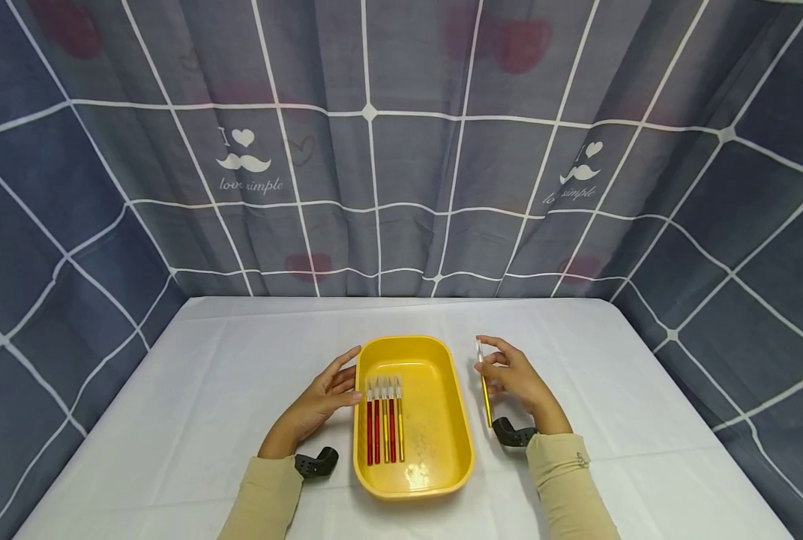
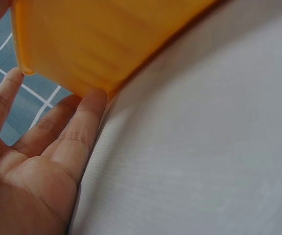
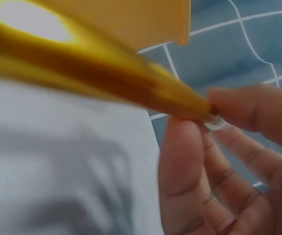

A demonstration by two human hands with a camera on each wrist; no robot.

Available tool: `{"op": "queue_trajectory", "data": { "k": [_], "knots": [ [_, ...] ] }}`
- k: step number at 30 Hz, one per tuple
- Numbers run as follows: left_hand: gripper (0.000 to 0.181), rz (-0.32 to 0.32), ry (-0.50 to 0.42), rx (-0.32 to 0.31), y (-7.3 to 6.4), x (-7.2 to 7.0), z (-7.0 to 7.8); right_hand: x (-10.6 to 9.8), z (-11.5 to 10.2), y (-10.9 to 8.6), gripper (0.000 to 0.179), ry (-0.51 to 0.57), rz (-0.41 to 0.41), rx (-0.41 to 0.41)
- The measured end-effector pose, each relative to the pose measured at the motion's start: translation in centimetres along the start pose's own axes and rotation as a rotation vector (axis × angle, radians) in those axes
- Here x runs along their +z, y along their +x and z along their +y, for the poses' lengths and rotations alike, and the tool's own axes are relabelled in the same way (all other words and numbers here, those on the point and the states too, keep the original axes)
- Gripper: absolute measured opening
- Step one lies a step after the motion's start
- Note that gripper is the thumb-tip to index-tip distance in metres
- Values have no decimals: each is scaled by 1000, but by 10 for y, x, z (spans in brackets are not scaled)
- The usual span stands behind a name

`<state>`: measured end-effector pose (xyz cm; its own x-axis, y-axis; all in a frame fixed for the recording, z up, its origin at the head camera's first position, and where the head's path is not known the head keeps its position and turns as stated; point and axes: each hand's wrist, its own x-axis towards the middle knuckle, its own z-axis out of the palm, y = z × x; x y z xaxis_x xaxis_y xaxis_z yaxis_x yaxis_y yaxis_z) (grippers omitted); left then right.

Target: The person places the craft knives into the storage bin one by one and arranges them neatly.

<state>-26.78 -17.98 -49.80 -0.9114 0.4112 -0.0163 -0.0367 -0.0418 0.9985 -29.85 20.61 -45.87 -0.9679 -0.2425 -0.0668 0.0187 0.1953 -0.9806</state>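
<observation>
A yellow plastic tray (image 1: 441,420) stands on the white-covered table. Along its left side lie several slim pens (image 1: 392,431) in red and gold, side by side with their clear ends toward the far side. My left hand (image 1: 323,401) rests against the tray's left wall, thumb at the rim; in the left wrist view its fairly straight fingers (image 2: 75,132) touch the outer wall. Right of the tray, apart from it, my right hand (image 1: 519,379) pinches a gold pen (image 1: 486,397) near its clear upper end. The right wrist view shows its shiny gold barrel (image 3: 106,73) up close.
White cloth (image 1: 239,360) covers the table around the tray. A grey checked curtain (image 1: 401,165) hangs behind the table and at both sides. Each wrist wears a black camera mount, the left one (image 1: 316,463) beside the tray and the right one (image 1: 512,433) below the gold pen.
</observation>
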Motion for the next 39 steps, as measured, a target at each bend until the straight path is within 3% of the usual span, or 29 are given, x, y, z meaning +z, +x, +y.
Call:
{"op": "queue_trajectory", "data": {
  "k": [11, 20, 30, 39],
  "knots": [
    [93, -14, -18, 7, 0, -1, -2, 3, -5, 0, 64, -8, 63, -50],
    [93, -36, -12, 25, 0, -1, -1, 6, -14, -2, 63, -21, 79, -43],
    [92, -27, -12, 16, 1, -1, 1, 15, -26, -3, 63, -21, 65, -58],
    [92, -53, -14, 32, 0, -1, -1, 20, -33, -8, 63, -29, -3, -82]
  ]
}}
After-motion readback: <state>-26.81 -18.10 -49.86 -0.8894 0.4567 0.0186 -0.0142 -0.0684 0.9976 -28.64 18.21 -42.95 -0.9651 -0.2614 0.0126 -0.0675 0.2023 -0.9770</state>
